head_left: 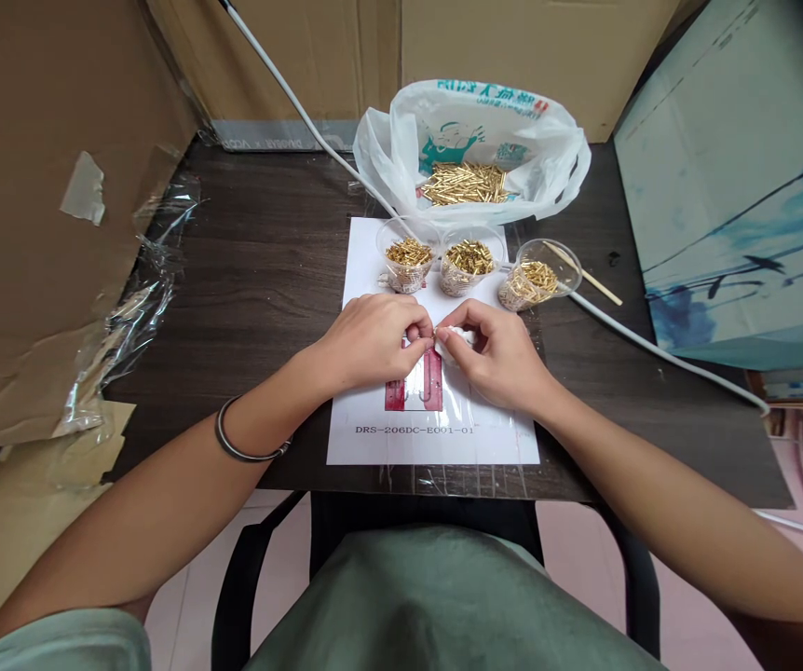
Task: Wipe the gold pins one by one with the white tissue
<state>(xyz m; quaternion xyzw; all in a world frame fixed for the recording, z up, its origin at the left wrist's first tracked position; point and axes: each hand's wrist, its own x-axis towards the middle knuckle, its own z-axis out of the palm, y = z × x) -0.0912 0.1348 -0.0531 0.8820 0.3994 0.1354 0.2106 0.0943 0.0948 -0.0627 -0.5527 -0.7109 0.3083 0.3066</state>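
Both hands meet over a white printed sheet (374, 438) on a dark wooden table (262, 252). My left hand (372, 337) pinches something tiny at its fingertips, too small to name. My right hand (496, 352) is closed round a small white part (452, 340). The two sets of fingertips touch above a red diagram (424, 390) on the sheet. Three clear plastic cups (407, 264) (469, 261) (538, 274) of small brass pins stand just beyond the hands.
A white plastic bag (471, 140) holding more brass pins lies at the back. A white cable (639, 340) crosses the table. A thin wooden stick (593, 280) rests by the right cup. Cardboard (38, 233) stands left and behind, a box (743, 186) at right.
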